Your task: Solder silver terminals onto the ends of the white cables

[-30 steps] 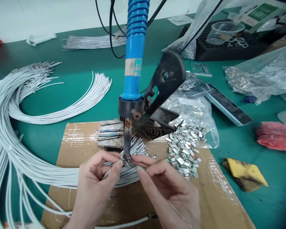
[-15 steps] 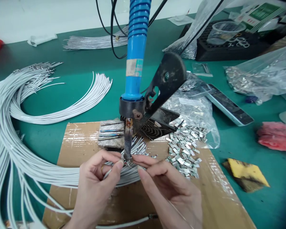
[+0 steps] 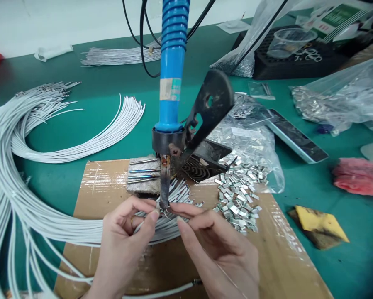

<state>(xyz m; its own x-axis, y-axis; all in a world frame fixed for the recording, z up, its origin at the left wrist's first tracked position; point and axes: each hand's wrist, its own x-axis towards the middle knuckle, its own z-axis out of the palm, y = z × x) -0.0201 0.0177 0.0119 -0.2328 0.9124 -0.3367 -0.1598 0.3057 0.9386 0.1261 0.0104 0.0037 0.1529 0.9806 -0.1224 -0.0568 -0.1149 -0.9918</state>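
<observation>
Pinching the end of a wire between thumb and forefinger, the left hand holds it against the tip of the iron. The right hand meets it from the other side, thumb and forefinger closed on a thin strand that trails back past the palm. Both hands work over the middle of the cardboard, well inside its edges. The stand rises just behind the fingers. A bundle of white wires crowds the left and runs under the left hand, and clips lie near the right hand. Bare cardboard lies open toward the near right. Against half a second ago, both pinches stay at the tip unchanged, and the whole scene sits slightly further left in view.
</observation>
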